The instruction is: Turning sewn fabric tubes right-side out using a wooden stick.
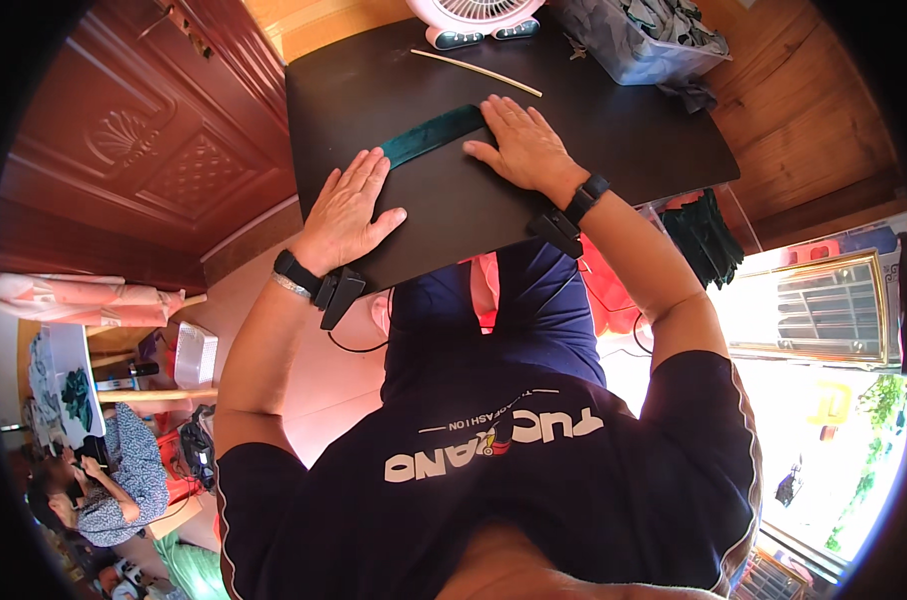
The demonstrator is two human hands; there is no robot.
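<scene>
A dark green strip of velvety fabric (432, 137) lies flat on the dark tabletop (434, 210), slanting up to the right. My left hand (351, 215) rests flat with its fingertips on the strip's left end, thumb spread away. At the strip's right end, the extended fingers of my right hand (519, 143) press down, the thumb pointing left. Both palms face the table and neither hand grips anything. Beyond the strip, a thin pale stick (477, 72) lies by itself on the table.
A pink fan (477, 12) stands at the table's far edge. Grey fabric pieces fill a clear plastic bin (629, 50) at the far right. Dark green strips (704, 238) hang beside the table's right edge. Another person (114, 490) sits at the lower left.
</scene>
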